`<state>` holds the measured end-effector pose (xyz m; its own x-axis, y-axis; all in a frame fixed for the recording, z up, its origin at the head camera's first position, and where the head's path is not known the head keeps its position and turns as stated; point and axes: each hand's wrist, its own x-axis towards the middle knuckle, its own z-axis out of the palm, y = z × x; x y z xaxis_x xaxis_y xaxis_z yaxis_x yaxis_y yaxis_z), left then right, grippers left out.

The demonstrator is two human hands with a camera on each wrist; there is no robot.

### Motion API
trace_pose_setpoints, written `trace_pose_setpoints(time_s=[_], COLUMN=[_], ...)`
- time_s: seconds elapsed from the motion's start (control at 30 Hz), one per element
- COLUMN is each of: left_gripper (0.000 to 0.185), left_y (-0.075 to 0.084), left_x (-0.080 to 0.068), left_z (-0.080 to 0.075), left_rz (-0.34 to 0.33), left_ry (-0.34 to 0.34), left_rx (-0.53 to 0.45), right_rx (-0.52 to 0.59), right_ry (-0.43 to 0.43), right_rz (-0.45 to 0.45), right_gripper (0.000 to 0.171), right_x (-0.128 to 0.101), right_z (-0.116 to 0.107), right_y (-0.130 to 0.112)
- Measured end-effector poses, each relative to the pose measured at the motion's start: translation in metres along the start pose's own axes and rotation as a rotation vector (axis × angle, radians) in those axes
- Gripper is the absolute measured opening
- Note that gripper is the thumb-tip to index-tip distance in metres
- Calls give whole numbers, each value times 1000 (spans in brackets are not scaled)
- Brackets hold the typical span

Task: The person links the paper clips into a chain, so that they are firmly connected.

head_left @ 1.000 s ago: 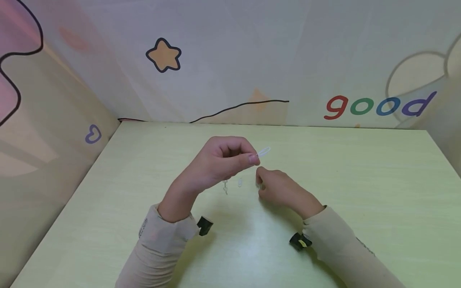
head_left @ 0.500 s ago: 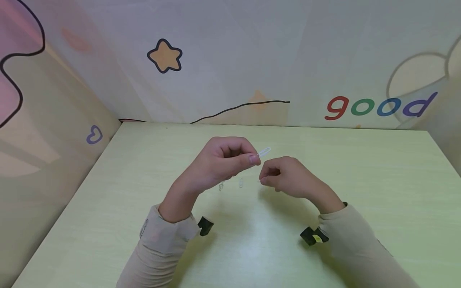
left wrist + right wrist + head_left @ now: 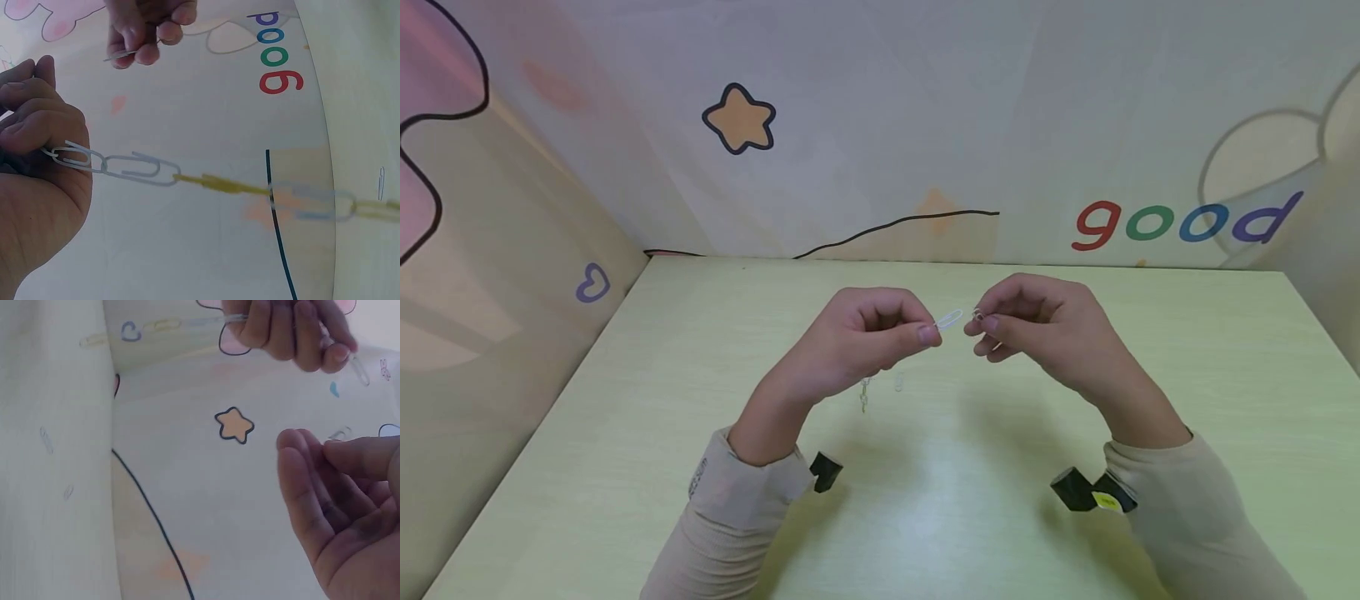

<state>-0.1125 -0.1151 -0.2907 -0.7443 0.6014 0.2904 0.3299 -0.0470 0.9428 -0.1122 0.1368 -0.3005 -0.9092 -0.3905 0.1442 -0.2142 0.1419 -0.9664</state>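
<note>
Chain of white and yellow wire paperclips (image 3: 222,184) pinched in left grip (image 3: 868,337), mid-frame; right grip (image 3: 1045,329) pinches small pale wire clip (image 3: 977,315), just right. Likely best: left steady, clip squared to white end loop (image 3: 951,318)

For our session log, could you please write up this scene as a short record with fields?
Left hand: pinches a white, oval wire paper clip
Hanging from left hand: chain of linked white and yellow paper clips
Right hand: pinches a small, pale wire paper clip
Contact: the two pinched clips are apart
On pale green tabletop: two loose, thin, oval paper clips, colour unclear
Backdrop: pale wall printed with an orange star
</note>
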Motion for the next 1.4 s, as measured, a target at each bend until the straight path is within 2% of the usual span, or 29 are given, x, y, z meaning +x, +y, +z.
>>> trace_pose_setpoints(time_s=[0.2,0.5,0.67,0.9,1.17,1.4], left_gripper=[9,11,12,12,12,13], left_y=[-1,-1,-2,-3,-3,0], left_x=[0,0,0,0,0,0], left_z=[1,3,3,4,4,3], left_rz=[4,-8,-6,-10,-3,1], left_ry=[2,3,2,-2,-7,-5], left_rx=[1,9,21,17,25,28], right_rx=[136,183,154,82,-65,-173], right_ry=[15,16,18,56,100,49], right_rz=[-83,-188,-226,-227,-160,-98], right_gripper=[10,2,6,3,4,3], right_x=[-7,-12,-12,-13,-16,-18], right_z=[6,16,20,21,25,25], right_y=[-11,-18,-18,-19,-22,-22])
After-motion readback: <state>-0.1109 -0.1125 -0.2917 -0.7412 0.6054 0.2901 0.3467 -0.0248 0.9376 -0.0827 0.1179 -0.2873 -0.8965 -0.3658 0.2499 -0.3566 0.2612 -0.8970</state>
